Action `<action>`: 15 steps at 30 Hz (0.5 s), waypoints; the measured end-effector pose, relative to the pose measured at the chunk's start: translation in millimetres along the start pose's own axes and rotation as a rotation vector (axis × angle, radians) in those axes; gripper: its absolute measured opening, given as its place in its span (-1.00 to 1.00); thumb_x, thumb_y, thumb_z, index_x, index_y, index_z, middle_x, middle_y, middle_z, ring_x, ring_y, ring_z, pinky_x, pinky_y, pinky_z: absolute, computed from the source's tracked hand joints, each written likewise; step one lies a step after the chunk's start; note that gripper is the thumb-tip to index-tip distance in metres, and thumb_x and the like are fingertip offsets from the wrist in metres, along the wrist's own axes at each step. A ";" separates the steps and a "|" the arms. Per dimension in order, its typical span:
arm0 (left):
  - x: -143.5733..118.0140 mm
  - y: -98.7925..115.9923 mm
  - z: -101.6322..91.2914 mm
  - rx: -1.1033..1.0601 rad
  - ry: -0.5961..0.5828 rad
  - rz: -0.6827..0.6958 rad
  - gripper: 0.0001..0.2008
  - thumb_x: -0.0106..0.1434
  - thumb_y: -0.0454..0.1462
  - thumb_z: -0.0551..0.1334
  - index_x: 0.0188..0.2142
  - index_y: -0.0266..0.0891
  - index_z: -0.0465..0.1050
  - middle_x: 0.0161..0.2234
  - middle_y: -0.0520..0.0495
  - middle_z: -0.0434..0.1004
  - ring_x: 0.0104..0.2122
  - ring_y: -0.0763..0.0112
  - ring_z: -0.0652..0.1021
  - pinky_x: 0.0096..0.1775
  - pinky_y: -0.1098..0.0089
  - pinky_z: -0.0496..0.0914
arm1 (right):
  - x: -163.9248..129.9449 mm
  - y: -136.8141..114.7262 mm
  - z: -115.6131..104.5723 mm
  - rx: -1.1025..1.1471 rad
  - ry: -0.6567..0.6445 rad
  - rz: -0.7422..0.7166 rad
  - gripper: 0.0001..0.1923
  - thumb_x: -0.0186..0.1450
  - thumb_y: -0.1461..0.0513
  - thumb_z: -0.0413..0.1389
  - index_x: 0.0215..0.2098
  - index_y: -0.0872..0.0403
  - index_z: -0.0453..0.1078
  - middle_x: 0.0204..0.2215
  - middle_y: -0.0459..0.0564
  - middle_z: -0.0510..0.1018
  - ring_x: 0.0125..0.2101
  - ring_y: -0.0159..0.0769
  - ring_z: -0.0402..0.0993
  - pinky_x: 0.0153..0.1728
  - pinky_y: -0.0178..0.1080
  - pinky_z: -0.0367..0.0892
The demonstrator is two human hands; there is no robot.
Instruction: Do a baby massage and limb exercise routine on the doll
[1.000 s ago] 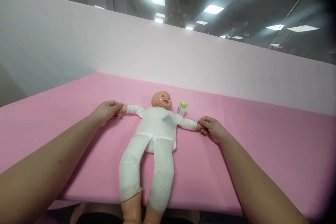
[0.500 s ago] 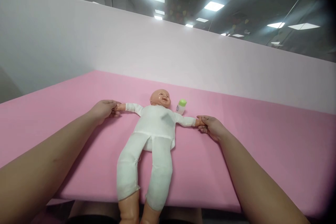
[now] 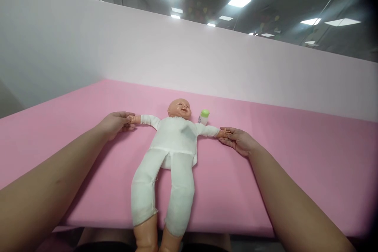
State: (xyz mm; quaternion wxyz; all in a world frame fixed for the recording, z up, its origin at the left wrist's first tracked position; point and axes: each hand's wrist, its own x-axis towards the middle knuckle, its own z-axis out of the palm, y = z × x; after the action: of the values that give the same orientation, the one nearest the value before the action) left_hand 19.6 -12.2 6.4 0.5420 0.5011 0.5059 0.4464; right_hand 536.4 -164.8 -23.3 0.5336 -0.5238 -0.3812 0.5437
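Note:
A baby doll (image 3: 177, 136) lies on its back on a pink padded table, its arms stretched out to both sides. It has a hard plastic head, hands and feet and a white cloth body. At the left, my left hand (image 3: 116, 124) holds one of the doll's hands between thumb and fingers. On the other side, the doll's other hand rests in the grip of my right hand (image 3: 239, 140), fingers beneath it. Beside the doll's head stands a small bottle (image 3: 204, 117) with a green cap, its lower part partly behind the doll's arm.
The pink table top (image 3: 230, 189) ends at a front edge near my legs, and the doll's feet hang over it. A pale wall panel (image 3: 189, 55) rises along the back and left. Beyond it are lit ceiling panels.
The view has shifted slightly. My right hand's grip looks a little looser around the doll's hand; my left hand keeps its hold. The doll and bottle stay in place.

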 end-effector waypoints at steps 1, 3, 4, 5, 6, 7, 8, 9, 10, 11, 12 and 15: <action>0.3 -0.3 -0.3 -0.006 -0.003 0.002 -0.58 -0.03 -0.38 0.47 -0.12 -0.36 0.60 -0.18 -0.33 0.69 -0.33 0.14 0.71 -0.23 0.24 0.67 | -0.5 -0.1 -0.5 -0.011 -0.012 -0.006 -0.61 0.25 0.39 0.37 0.03 0.08 0.51 0.03 0.19 0.63 0.08 -0.02 0.62 0.13 -0.12 0.59; 0.8 -1.1 -0.8 -0.011 -0.025 0.010 -0.55 -0.08 -0.37 0.50 -0.13 -0.36 0.61 -0.17 -0.32 0.69 -0.32 0.15 0.71 -0.23 0.26 0.66 | -1.7 -0.5 -1.3 -0.031 -0.043 -0.015 -0.59 0.24 0.38 0.37 0.04 0.08 0.52 0.07 0.18 0.61 0.13 0.00 0.58 0.16 -0.12 0.57; 0.9 -1.6 -1.0 -0.006 -0.041 0.017 -0.54 -0.10 -0.36 0.51 -0.13 -0.36 0.62 -0.17 -0.30 0.69 -0.32 0.17 0.70 -0.23 0.27 0.66 | -2.3 -0.8 -1.4 -0.036 -0.056 -0.014 -0.58 0.24 0.38 0.37 0.05 0.08 0.52 0.08 0.18 0.60 0.15 0.00 0.57 0.18 -0.12 0.55; 0.9 -2.2 -1.1 0.002 -0.051 0.026 -0.51 -0.12 -0.35 0.53 -0.13 -0.35 0.62 -0.19 -0.28 0.70 -0.34 0.20 0.69 -0.23 0.29 0.65 | -3.0 -1.3 -1.3 -0.034 -0.065 -0.009 -0.58 0.23 0.38 0.38 0.05 0.08 0.52 0.08 0.17 0.60 0.16 -0.01 0.56 0.19 -0.12 0.54; 0.7 -2.8 -1.0 0.012 -0.056 0.037 -0.49 -0.14 -0.33 0.55 -0.13 -0.34 0.62 -0.21 -0.26 0.70 -0.35 0.23 0.68 -0.23 0.30 0.64 | -3.8 -1.8 -1.1 -0.026 -0.070 -0.001 -0.58 0.23 0.38 0.38 0.05 0.08 0.53 0.08 0.17 0.61 0.16 -0.01 0.55 0.21 -0.12 0.53; 0.3 -3.3 -0.8 0.024 -0.052 0.044 -0.48 -0.15 -0.31 0.56 -0.13 -0.33 0.62 -0.23 -0.24 0.70 -0.37 0.26 0.67 -0.22 0.32 0.64 | -4.6 -2.5 -0.7 -0.013 -0.070 0.009 -0.59 0.23 0.39 0.37 0.04 0.08 0.53 0.07 0.16 0.61 0.16 -0.01 0.55 0.22 -0.12 0.51; -0.2 -3.5 -0.3 0.035 -0.042 0.047 -0.47 -0.16 -0.29 0.57 -0.13 -0.33 0.62 -0.25 -0.23 0.70 -0.38 0.28 0.66 -0.22 0.32 0.63 | -5.3 -3.1 -0.1 0.000 -0.067 0.019 -0.60 0.24 0.39 0.36 0.03 0.08 0.54 0.07 0.16 0.61 0.16 -0.02 0.56 0.22 -0.13 0.51; -1.0 -3.5 0.4 0.044 -0.028 0.048 -0.47 -0.17 -0.28 0.58 -0.14 -0.32 0.62 -0.26 -0.22 0.69 -0.39 0.30 0.65 -0.23 0.32 0.62 | -6.1 -3.7 0.4 0.012 -0.063 0.027 -0.61 0.24 0.40 0.35 0.03 0.09 0.54 0.07 0.16 0.62 0.14 -0.03 0.57 0.22 -0.13 0.51; -2.0 -3.1 1.3 0.050 -0.015 0.048 -0.47 -0.18 -0.28 0.58 -0.15 -0.32 0.62 -0.28 -0.21 0.69 -0.39 0.30 0.65 -0.23 0.32 0.62 | -6.7 -4.2 1.0 0.019 -0.060 0.032 -0.62 0.24 0.41 0.35 0.02 0.10 0.54 0.06 0.16 0.62 0.13 -0.04 0.58 0.22 -0.15 0.51; -3.0 -2.5 2.3 0.054 -0.007 0.048 -0.47 -0.19 -0.28 0.59 -0.16 -0.31 0.62 -0.28 -0.21 0.69 -0.39 0.30 0.65 -0.24 0.32 0.61 | -7.2 -4.6 1.4 0.021 -0.060 0.034 -0.61 0.23 0.42 0.34 0.02 0.10 0.54 0.06 0.16 0.62 0.11 -0.05 0.59 0.20 -0.16 0.52; -4.0 -1.7 3.2 0.059 -0.003 0.049 -0.48 -0.21 -0.29 0.59 -0.18 -0.31 0.62 -0.29 -0.21 0.69 -0.39 0.29 0.65 -0.25 0.32 0.61 | -7.5 -4.7 1.6 0.018 -0.061 0.034 -0.59 0.22 0.43 0.35 0.02 0.10 0.54 0.05 0.16 0.62 0.09 -0.07 0.61 0.18 -0.18 0.54; -5.9 0.2 5.0 0.072 0.001 0.056 -0.48 -0.24 -0.28 0.60 -0.21 -0.31 0.63 -0.33 -0.21 0.69 -0.40 0.26 0.65 -0.30 0.33 0.58 | -7.0 -3.8 1.5 -0.001 -0.072 0.025 -0.57 0.19 0.46 0.36 0.02 0.09 0.55 0.03 0.15 0.63 0.06 -0.11 0.63 0.14 -0.23 0.56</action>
State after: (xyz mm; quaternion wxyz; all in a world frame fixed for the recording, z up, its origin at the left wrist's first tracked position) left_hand 24.0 -18.5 7.1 0.5107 0.5340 0.5076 0.4431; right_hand 534.8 -171.0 -18.2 0.5125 -0.5087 -0.3940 0.5686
